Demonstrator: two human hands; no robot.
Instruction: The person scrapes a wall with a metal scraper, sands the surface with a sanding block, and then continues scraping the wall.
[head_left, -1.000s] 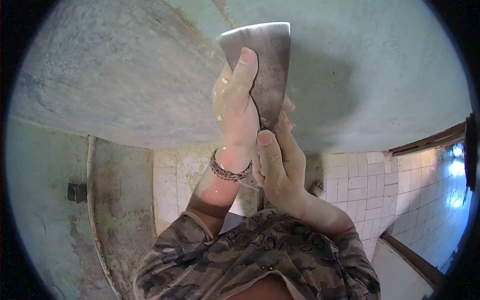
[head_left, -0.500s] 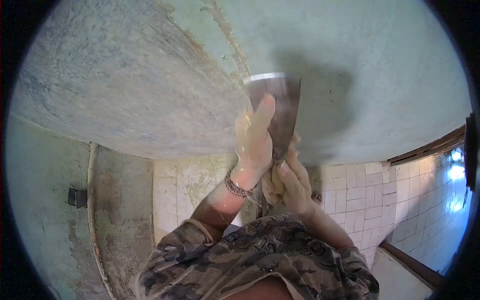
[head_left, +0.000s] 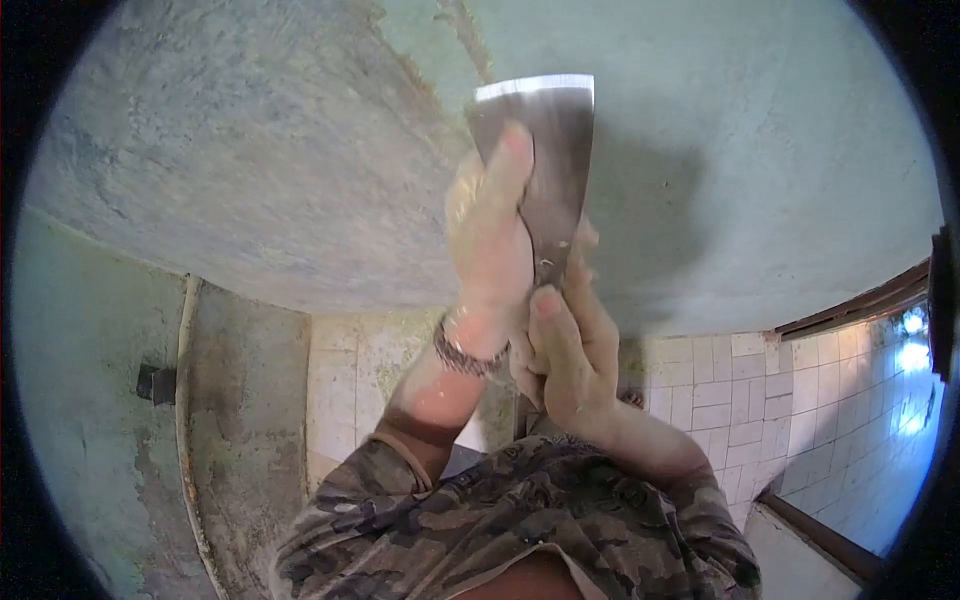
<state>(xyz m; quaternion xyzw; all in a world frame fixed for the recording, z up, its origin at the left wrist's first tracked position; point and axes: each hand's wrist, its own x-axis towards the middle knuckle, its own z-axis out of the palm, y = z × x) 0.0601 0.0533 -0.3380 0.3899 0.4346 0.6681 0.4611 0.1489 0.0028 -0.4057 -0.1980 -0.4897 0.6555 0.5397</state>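
Observation:
A wide metal scraper [head_left: 560,150] points away from me, its bright edge up against or close to the wall; contact is hard to tell. My left hand [head_left: 490,235], with a braided bracelet on its wrist, grips the blade's left side, thumb flat on the face and fingers behind. My right hand [head_left: 575,350] is wrapped round the handle, thumb at the neck of the blade. The handle is mostly hidden by my fingers. Pale dust or flakes cling to my left hand. Ahead is the pale green wall [head_left: 800,130], with a rough grey patch [head_left: 240,150] on its left.
A pipe [head_left: 184,400] runs along the stained wall at left, near a dark box [head_left: 155,384]. White floor tiles [head_left: 715,390] lie below at right. Brown wooden trim [head_left: 850,295] edges the wall at far right, beside bright light.
Both hands and the scraper have moved up along the wall and slightly left. The grip looks the same.

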